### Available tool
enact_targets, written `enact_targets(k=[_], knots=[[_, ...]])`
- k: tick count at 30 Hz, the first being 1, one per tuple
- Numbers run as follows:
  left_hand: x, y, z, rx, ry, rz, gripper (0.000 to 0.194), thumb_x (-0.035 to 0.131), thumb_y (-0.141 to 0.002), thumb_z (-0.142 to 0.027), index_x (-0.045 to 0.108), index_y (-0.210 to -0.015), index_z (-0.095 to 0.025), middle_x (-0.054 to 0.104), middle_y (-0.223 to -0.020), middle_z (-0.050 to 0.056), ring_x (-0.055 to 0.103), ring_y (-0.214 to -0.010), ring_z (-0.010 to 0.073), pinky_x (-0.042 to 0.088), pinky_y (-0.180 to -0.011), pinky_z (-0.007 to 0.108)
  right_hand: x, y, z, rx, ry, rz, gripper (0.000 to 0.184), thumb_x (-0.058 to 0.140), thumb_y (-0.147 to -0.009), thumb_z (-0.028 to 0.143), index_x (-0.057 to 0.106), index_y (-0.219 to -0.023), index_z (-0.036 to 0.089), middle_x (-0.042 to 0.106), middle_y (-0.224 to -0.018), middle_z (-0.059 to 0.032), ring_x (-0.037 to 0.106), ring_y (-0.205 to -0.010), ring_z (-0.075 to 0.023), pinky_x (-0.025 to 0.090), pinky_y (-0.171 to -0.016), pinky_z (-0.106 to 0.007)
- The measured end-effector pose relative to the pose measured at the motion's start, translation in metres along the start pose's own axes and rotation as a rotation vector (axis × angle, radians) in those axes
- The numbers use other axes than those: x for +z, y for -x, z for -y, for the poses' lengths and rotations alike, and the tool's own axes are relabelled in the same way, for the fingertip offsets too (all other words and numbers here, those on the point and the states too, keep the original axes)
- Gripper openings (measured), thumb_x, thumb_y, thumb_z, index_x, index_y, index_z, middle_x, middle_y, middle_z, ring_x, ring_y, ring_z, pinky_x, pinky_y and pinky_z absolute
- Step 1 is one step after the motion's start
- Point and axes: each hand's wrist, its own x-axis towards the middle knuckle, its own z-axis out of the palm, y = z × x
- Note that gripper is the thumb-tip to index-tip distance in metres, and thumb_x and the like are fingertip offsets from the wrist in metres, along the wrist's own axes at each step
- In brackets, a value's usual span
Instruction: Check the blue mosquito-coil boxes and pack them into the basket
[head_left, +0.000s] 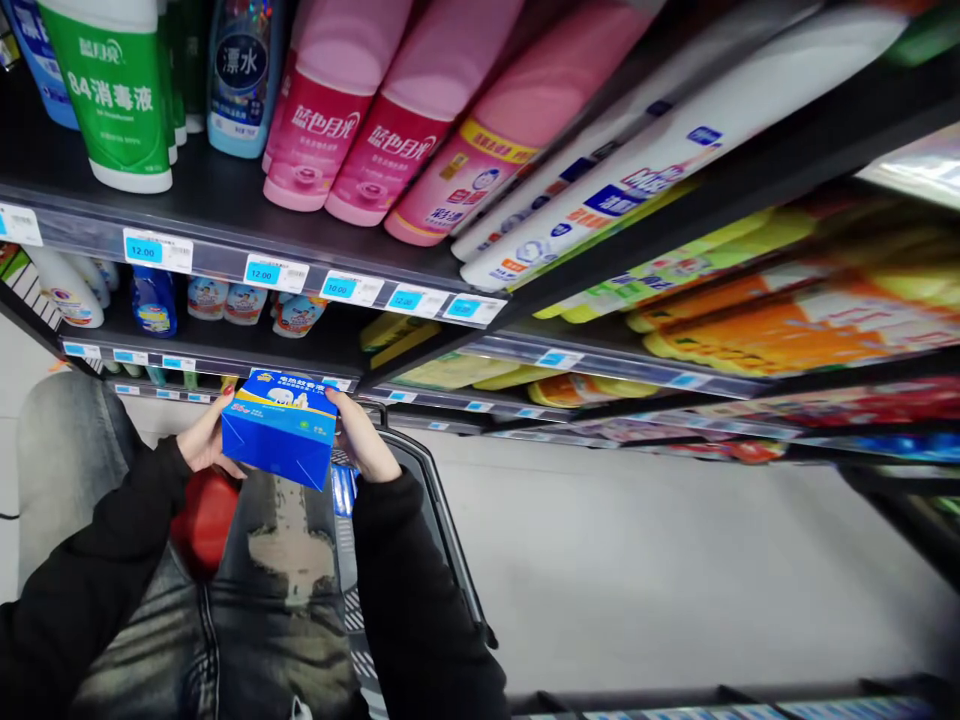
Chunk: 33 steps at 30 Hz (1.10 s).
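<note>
A blue box with white Chinese lettering and a small picture on its upper face is held up in front of my lap. My left hand grips its left side, some fingers hidden behind and beneath it. On the opposite side, my right hand is closed round the edge, its thumb on the top right corner. Both arms are in black sleeves. Below the box are my worn jeans and something red between the legs.
Green and pink bottles stand on the upper shelf, price tags along its edge. Lower shelves hold more bottles and yellow and orange packages. A dark-rimmed basket or cart stands at my right, above grey floor.
</note>
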Motion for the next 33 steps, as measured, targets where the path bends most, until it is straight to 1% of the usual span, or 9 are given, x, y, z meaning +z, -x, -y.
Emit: enact_targets(k=[3, 6, 8, 11, 14, 25, 27, 30, 33], knots=[[-0.004, 0.000, 0.003, 0.072, -0.023, 0.008, 0.070, 0.051, -0.070, -0.067, 0.052, -0.121, -0.020, 0.070, -0.090, 0.012, 0.066, -0.072, 0.0291, 0.054, -0.054, 0.041, -0.001, 0.005, 0.006, -0.122, 0.026, 0.029, 0.035, 0.055, -0.072, 0.050, 0.055, -0.092, 0.021, 0.066, -0.089, -0.0034, 0.063, -0.083, -0.0226, 0.052, -0.065, -0.032], [-0.002, 0.003, 0.004, 0.280, -0.141, -0.040, 0.065, 0.074, -0.059, -0.039, 0.052, -0.118, -0.022, 0.067, -0.103, 0.009, 0.064, -0.086, 0.0290, 0.053, -0.069, 0.043, -0.005, 0.021, 0.017, -0.462, 0.143, 0.081, 0.031, 0.060, -0.071, 0.042, 0.057, -0.095, 0.022, 0.065, -0.099, -0.0036, 0.060, -0.097, -0.0240, 0.049, -0.083, -0.036], [0.003, 0.005, 0.003, 0.455, -0.220, -0.043, 0.072, 0.080, -0.051, -0.023, 0.051, -0.117, -0.022, 0.064, -0.108, 0.007, 0.059, -0.098, 0.0298, 0.048, -0.085, 0.044, -0.008, 0.034, 0.026, -0.680, 0.258, 0.133, 0.030, 0.062, -0.072, 0.037, 0.058, -0.098, 0.023, 0.062, -0.108, -0.0053, 0.055, -0.108, -0.0249, 0.044, -0.092, -0.038], [0.011, 0.006, 0.002, 0.652, -0.339, -0.008, 0.081, 0.082, -0.047, -0.016, 0.047, -0.120, -0.023, 0.060, -0.115, 0.007, 0.051, -0.112, 0.0323, 0.039, -0.096, 0.045, -0.012, 0.050, 0.039, -0.872, 0.459, 0.178, 0.030, 0.065, -0.074, 0.033, 0.058, -0.101, 0.023, 0.057, -0.116, -0.0084, 0.052, -0.113, -0.0256, 0.040, -0.096, -0.042], [0.013, 0.004, 0.005, 0.735, -0.446, -0.018, 0.089, 0.083, -0.046, -0.016, 0.039, -0.124, -0.024, 0.052, -0.123, 0.010, 0.045, -0.119, 0.0332, 0.035, -0.100, 0.046, -0.016, 0.059, 0.047, -0.941, 0.656, 0.192, 0.041, 0.070, -0.069, 0.028, 0.057, -0.107, 0.023, 0.053, -0.123, -0.0101, 0.050, -0.115, -0.0265, 0.038, -0.098, -0.045], [-0.002, -0.009, 0.014, 0.735, -0.610, -0.069, 0.103, 0.083, -0.047, -0.022, 0.032, -0.137, -0.023, 0.037, -0.139, 0.014, 0.031, -0.131, 0.0335, 0.021, -0.110, 0.048, -0.026, 0.070, 0.039, -0.906, 0.917, 0.172, 0.071, 0.074, -0.065, 0.027, 0.043, -0.130, 0.024, 0.049, -0.127, -0.0104, 0.045, -0.121, -0.0275, 0.039, -0.101, -0.048], [-0.001, -0.006, 0.013, 0.713, -0.534, -0.035, 0.110, 0.083, -0.045, -0.020, 0.028, -0.140, -0.027, 0.030, -0.146, 0.012, 0.026, -0.134, 0.0341, 0.023, -0.109, 0.046, -0.026, 0.075, 0.035, -0.927, 0.950, 0.140, 0.074, 0.073, -0.066, 0.027, 0.040, -0.132, 0.025, 0.049, -0.124, -0.0105, 0.047, -0.119, -0.0277, 0.042, -0.099, -0.048], [0.001, 0.002, 0.008, 0.588, -0.257, 0.110, 0.124, 0.084, -0.041, -0.023, 0.015, -0.144, -0.032, 0.024, -0.151, 0.011, 0.028, -0.134, 0.0351, 0.028, -0.106, 0.047, -0.025, 0.086, 0.027, -1.017, 1.004, 0.089, 0.077, 0.069, -0.069, 0.023, 0.033, -0.137, 0.023, 0.046, -0.121, -0.0122, 0.048, -0.115, -0.0284, 0.047, -0.094, -0.046], [0.003, 0.008, 0.004, 0.426, 0.011, 0.239, 0.120, 0.081, -0.045, -0.036, 0.015, -0.145, -0.023, 0.040, -0.142, 0.017, 0.038, -0.128, 0.0361, 0.029, -0.103, 0.051, -0.022, 0.099, 0.020, -1.179, 1.083, 0.099, 0.078, 0.064, -0.072, 0.020, 0.027, -0.141, 0.019, 0.045, -0.118, -0.0144, 0.047, -0.114, -0.0300, 0.049, -0.092, -0.048]])
